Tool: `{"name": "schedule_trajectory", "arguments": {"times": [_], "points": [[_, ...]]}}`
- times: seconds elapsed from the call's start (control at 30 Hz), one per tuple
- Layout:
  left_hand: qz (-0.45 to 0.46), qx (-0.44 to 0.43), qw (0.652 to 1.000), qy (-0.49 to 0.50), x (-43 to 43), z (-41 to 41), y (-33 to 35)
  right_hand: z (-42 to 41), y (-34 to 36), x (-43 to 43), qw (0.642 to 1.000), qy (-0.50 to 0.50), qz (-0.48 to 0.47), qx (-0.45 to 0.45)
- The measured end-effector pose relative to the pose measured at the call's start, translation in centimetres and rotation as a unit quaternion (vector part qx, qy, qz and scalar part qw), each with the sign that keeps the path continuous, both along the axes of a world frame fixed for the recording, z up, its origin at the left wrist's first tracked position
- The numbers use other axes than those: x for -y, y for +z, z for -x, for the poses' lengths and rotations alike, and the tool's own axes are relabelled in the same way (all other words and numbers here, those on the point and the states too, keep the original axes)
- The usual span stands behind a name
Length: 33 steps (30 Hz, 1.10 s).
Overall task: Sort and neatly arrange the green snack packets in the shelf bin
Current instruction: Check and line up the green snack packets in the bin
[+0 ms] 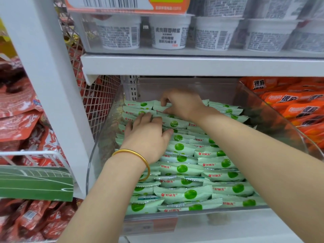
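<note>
- A person's right hand reaches to the back of a clear shelf bin, its fingers curled and pinching the edge of a rear packet in the furthest row.
- The left hand, a gold bangle on its wrist, lies flat with its fingers stretched forward, pressing on packets at the left of the bin just in front of the right hand; it grips nothing.
- The green snack packets fill the bin in overlapping rows from the front wall to the back, under and on both sides of the hands.
- Each pale green wrapper carries a round green dot and the red lettering "好丽友" beside a small red mark.
- Orange packets in the next bin to the right bear the black characters "很麻".
- White tubs on the shelf above show dense grey print, mostly too blurred to read.
- Red packets fill the racks at far left.
- The price label on the front edge is illegible.
</note>
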<state>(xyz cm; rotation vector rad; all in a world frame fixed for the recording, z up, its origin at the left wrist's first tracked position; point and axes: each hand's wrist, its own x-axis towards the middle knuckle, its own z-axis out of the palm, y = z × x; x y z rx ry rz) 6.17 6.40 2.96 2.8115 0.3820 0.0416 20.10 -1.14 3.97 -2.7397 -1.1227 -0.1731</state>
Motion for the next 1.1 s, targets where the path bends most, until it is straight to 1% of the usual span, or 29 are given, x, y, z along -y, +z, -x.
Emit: {"name": "schedule_trajectory", "arguments": {"times": [0.13,0.23,0.37,0.63,0.77,0.9,0.93,1.0,1.07,1.1], "points": [[0.001,-0.003,1.000,-0.001,0.0,0.1,0.1,-0.1,-0.3,0.0,1.000,-0.005,0.018,0.008],[0.005,-0.005,1.000,0.001,0.1,0.2,0.3,-0.2,-0.4,0.0,1.000,0.009,-0.003,0.001],[0.011,-0.007,1.000,0.002,0.0,0.1,0.4,-0.3,-0.4,0.1,1.000,-0.001,-0.017,-0.010],[0.007,-0.001,1.000,0.000,-0.2,0.2,0.3,-0.4,0.0,0.3,0.999,-0.004,0.028,-0.045],[-0.020,0.001,1.000,0.005,-0.6,-0.1,-0.3,-0.3,0.2,1.1,0.999,-0.009,0.037,0.000],[-0.035,-0.033,0.999,0.012,-0.9,-0.5,-0.7,-0.2,0.0,1.1,0.996,-0.001,0.084,-0.005],[-0.037,-0.037,0.999,0.012,-0.9,-0.6,-0.8,-0.1,0.2,1.2,0.997,0.002,0.074,-0.024],[-0.038,-0.043,0.998,0.010,-1.0,-0.6,-0.8,0.5,1.3,2.2,0.998,-0.012,-0.006,-0.065],[-0.040,-0.047,0.998,0.007,-1.0,-0.6,-0.8,1.6,2.4,4.2,0.994,-0.043,-0.087,-0.056],[-0.040,-0.045,0.998,0.007,-1.0,-0.6,-0.8,2.5,2.9,5.5,0.993,-0.050,-0.100,-0.047]]}}
